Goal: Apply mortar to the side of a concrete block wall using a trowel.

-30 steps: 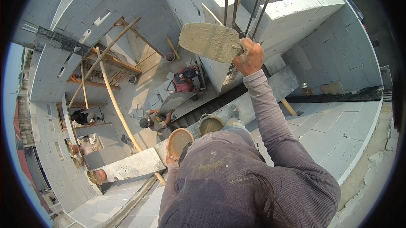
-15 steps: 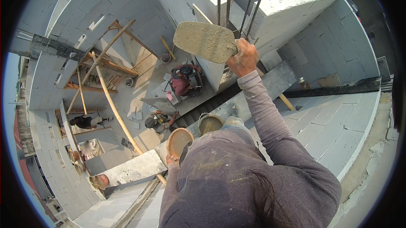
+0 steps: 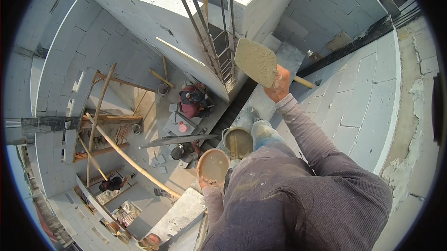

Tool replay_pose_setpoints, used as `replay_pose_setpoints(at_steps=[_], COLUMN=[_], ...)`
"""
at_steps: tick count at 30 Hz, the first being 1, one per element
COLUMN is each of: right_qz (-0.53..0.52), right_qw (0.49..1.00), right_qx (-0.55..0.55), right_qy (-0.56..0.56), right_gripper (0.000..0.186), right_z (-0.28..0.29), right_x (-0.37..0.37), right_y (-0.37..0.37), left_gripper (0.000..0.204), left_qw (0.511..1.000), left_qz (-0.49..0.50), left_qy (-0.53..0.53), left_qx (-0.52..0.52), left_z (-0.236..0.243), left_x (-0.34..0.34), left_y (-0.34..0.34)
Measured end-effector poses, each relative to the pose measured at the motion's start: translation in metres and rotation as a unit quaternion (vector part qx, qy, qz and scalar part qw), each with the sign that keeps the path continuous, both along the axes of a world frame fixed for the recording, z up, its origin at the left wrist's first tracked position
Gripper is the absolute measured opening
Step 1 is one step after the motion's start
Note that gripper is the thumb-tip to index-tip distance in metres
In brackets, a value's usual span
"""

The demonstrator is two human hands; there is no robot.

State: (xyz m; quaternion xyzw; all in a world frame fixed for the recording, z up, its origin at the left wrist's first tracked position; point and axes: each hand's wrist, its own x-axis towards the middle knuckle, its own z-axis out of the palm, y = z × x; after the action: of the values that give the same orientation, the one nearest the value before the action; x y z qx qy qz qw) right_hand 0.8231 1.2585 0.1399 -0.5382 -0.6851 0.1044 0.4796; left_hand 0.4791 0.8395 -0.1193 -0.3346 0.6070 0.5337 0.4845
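Raised out ahead of me, my right hand (image 3: pixel 280 84) is closed around a trowel (image 3: pixel 256 62) with a broad, rounded blade coated in grey-brown mortar. The blade points up and left, beside the bare corner of a block wall (image 3: pixel 251 4). Low and close to my body, my left hand (image 3: pixel 206 185) grips the near rim of a round orange-brown bowl (image 3: pixel 213 167), which has some wet mortar inside. Just beyond the bowl stands a bucket (image 3: pixel 238 142) of mortar, near my leg on the raised plank. The trowel's handle is mostly hidden in my fist.
Steel bars (image 3: pixel 222 18) rise between two wall ends. A narrow concrete-coloured plank (image 3: pixel 179 211) runs high above the floor. Wooden poles (image 3: pixel 135 158) brace a doorway. Several people work below, one in a red shirt (image 3: pixel 192 102). More buckets (image 3: pixel 150 241) stand lower left.
The view has swung, shifting the scene. My right hand and trowel have come lower, and the blade has tilted. The bowl's inside is now more visible, and my left hand still holds it.
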Motion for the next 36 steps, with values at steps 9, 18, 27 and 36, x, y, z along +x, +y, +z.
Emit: replay_pose_setpoints(at_steps=[9,18,27,36], right_qz=[-0.294,-0.340,-0.331,-0.415], right_qw=[0.876,0.769,0.735,0.879], right_qx=[-0.381,-0.407,-0.360,-0.227], right_qy=[0.018,0.357,0.470,0.058], right_gripper=[0.035,0.027,0.019,0.036], right_z=[-0.090,-0.134,-0.130,0.098], right_x=[0.131,0.159,0.334,0.507], right_y=[-0.146,-0.152,-0.073,-0.053], left_gripper=[0.023,0.015,0.019,0.029], left_qw=[0.993,0.966,0.932,0.830], left_qz=[-0.117,-0.246,-0.338,-0.479], left_qy=[0.025,-0.008,-0.072,-0.135], left_qx=[0.019,0.081,0.110,0.253], left_z=[0.095,0.144,0.217,0.309], left_x=[0.060,0.148,0.303,0.470], left_y=[0.105,0.229,0.388,0.532])
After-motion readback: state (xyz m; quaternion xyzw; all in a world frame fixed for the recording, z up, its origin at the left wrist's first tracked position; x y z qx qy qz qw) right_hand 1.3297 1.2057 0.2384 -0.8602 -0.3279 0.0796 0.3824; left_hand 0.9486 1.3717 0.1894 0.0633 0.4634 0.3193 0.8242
